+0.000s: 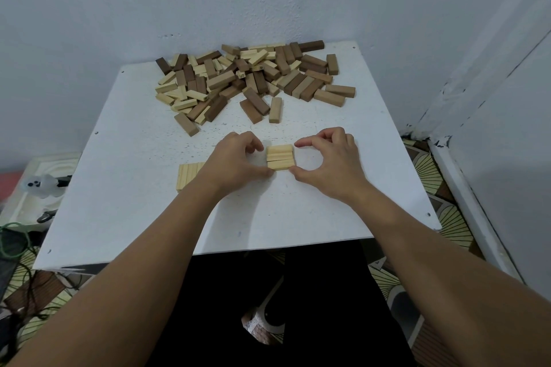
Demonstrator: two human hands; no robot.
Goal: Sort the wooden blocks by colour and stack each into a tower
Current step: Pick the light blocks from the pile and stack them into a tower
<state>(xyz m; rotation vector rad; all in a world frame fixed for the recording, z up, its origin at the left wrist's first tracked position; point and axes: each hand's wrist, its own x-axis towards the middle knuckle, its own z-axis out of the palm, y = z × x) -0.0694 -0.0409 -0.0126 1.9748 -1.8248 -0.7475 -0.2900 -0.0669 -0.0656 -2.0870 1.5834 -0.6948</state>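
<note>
White table [298, 211]: left hand [235, 162], right hand [328, 162] pinch pale block row [280, 157].

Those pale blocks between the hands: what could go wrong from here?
The hands, left and right, squeeze the small pale stack from both ends; uneven pressure might skew it. The left forearm hangs over the pale row and may nudge it. The mixed pile holds similar browns, easy to mis-sort.

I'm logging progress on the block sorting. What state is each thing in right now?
Small pale stack: low, flat on the table, squared between both hands.
Left hand: thumb touching the stack's near corner.
Right hand: thumb at its right near corner.
Pale row: laid side by side, partly hidden.
Mixed pile: unsorted.
White table: level.
</note>
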